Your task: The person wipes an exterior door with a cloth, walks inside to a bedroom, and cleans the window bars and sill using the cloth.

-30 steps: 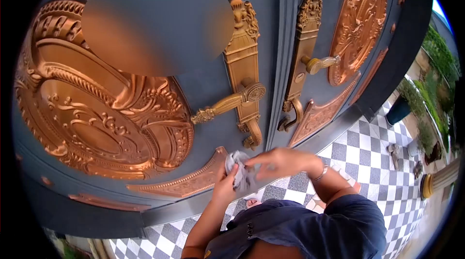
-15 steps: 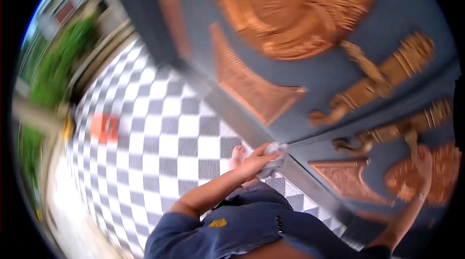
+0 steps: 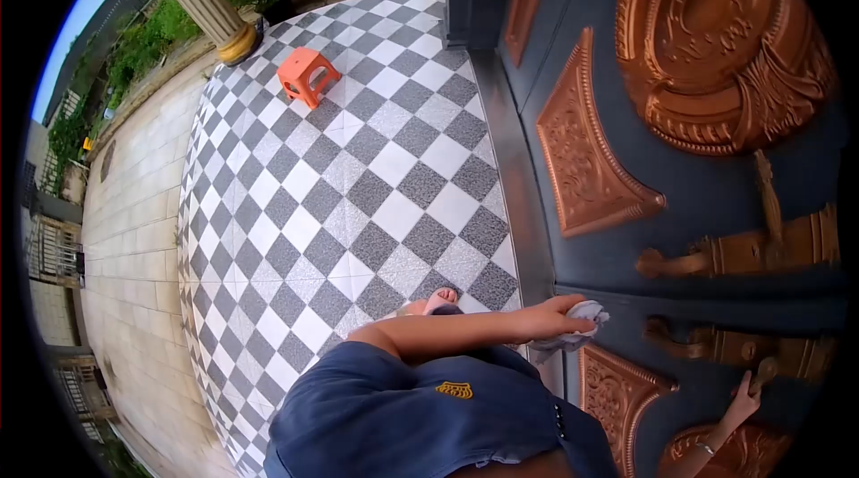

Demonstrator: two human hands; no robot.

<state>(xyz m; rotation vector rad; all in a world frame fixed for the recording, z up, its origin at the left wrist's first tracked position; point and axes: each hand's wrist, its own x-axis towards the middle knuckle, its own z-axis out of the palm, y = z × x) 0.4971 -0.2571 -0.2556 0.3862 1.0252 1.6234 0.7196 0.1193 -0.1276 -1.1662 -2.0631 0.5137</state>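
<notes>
Left grip (image 3: 557,318) closed round grey cloth (image 3: 591,309) (folds jutting beyond); right grip (image 3: 741,402) at door handle (image 3: 765,371), closure unclear.

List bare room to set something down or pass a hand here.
Set-down: checkered floor between orange stool and metal sill.
Hand pass: flat door strip between upper copper corner panel and upper oval medallion.
Crowded: lower lever handle, right hand at it; also around the left hand and gray cloth, which partly hide the sill.
</notes>
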